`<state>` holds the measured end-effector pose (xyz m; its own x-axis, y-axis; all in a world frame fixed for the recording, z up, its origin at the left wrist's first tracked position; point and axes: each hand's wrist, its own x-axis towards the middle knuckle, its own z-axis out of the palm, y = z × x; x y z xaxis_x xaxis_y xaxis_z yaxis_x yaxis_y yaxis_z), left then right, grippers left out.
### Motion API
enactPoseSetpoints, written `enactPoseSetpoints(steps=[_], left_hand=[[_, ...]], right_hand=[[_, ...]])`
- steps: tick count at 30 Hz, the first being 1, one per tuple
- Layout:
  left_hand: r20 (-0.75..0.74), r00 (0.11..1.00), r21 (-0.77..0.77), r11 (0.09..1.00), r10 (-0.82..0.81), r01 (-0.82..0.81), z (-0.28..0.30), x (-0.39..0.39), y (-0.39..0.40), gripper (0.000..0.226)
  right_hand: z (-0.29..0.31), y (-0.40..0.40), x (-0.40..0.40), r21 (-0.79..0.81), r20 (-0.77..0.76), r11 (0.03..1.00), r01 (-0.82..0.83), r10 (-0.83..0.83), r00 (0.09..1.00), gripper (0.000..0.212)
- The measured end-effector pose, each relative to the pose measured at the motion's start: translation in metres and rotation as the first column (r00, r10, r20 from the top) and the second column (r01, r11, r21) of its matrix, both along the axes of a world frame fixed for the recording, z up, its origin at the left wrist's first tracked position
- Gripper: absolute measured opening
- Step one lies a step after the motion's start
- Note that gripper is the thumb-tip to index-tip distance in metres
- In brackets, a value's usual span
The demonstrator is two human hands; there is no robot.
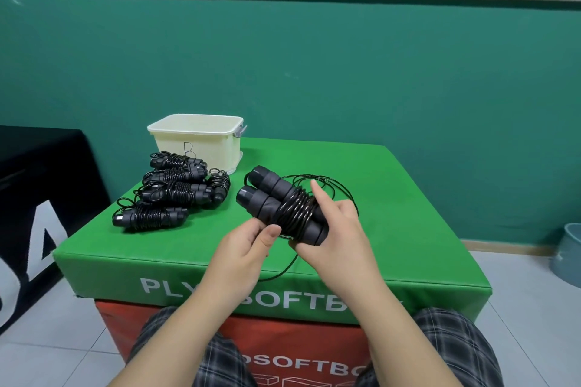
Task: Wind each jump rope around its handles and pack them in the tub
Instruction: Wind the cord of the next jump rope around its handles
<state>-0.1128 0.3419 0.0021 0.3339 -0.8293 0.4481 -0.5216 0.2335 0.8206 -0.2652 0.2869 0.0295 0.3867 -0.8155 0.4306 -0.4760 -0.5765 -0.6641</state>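
The green soft box [393, 198] serves as the work surface, and everything is placed against it. Above its near middle the right hand [333, 236] grips the lower ends of two black handles [276, 198] held side by side, its fingers curled under them and its forefinger raised, pointing up past the coils. The handles slant away toward the far left, their capped ends free in the air. A black rope [295, 210] is wound several turns round the middle of the pair — the rest of it lies in loose loops on the box top behind the right hand, and one strand runs down over the box's near edge. The left hand [248, 245], just left of the handles' lower ends, has thumb and fingers pressed together in a pinch; it seems to pinch the rope there, though the strand between its fingers is too thin to make out. On the far left part of the box top lies a heap of wound jump ropes [169, 192], each a black bundle with cord wrapped round paired handles. Behind the heap, at the box's far left corner, stands the cream tub [201, 141], lidless — its inside cannot be seen from here. A red box [301, 352] sits under the green one.
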Motion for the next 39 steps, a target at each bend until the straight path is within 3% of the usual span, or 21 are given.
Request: enactPoseSetpoints(steps=[5,9,15,21,23,26,29,30,32,35,39], left_hand=[[0.093,0.996,-0.045,0.999,-0.015,0.019,-0.006,0.017,-0.003,0.041],[-0.031,0.999,-0.009,0.999,-0.031,0.031,-0.015,0.02,-0.008,0.048],[-0.227,0.969,-0.021,0.996,-0.094,0.092,-0.018,0.015,-0.015,0.065],[-0.27,0.962,0.117,0.99,-0.045,0.079,-0.004,0.008,-0.011,0.092],[-0.33,0.944,0.136,0.989,-0.009,0.057,0.001,0.005,-0.008,0.082],[-0.421,0.907,0.079,0.997,0.022,0.013,0.006,0.002,-0.006,0.074],[-0.37,0.927,0.03,0.998,0.056,-0.048,0.004,0.002,-0.004,0.062],[-0.343,0.936,0.031,0.997,0.082,-0.075,0.004,0.003,-0.005,0.062],[-0.303,0.945,0.031,0.992,0.125,-0.121,0.002,0.005,-0.006,0.076],[-0.307,0.935,0.063,0.984,0.179,-0.168,0.003,0.002,-0.006,0.095],[-0.255,0.938,0.08,0.972,0.233,-0.22,0.006,-0.001,-0.003,0.076]], right_hand=[[-0.006,0.001,0.003,0.242,0.171,0.968,-0.068,0.026,0.985,0.075],[-0.004,0.005,0.005,0.361,0.262,0.924,-0.128,0.032,0.964,0.065],[0.002,0.012,0.003,0.448,0.345,0.856,-0.259,0.101,0.933,0.015],[0.004,0.015,0.003,0.447,0.429,0.811,-0.377,0.175,0.886,0.05],[0.004,0.016,0.004,0.445,0.423,0.799,-0.404,0.21,0.881,0.06],[-0.001,0.014,0.008,0.383,0.382,0.861,-0.335,0.182,0.906,0.049],[-0.008,0.008,0.01,0.165,0.283,0.971,-0.173,0.122,0.951,0.021],[-0.009,0.008,0.009,0.088,0.25,0.983,-0.16,0.134,0.959,0.023],[-0.01,0.007,0.008,-0.045,0.171,0.984,-0.172,0.177,0.969,0.035],[-0.01,0.009,0.007,-0.046,0.085,0.974,-0.224,0.227,0.97,0.053],[-0.012,0.008,0.007,-0.092,-0.032,0.973,-0.212,0.21,0.977,0.082]])
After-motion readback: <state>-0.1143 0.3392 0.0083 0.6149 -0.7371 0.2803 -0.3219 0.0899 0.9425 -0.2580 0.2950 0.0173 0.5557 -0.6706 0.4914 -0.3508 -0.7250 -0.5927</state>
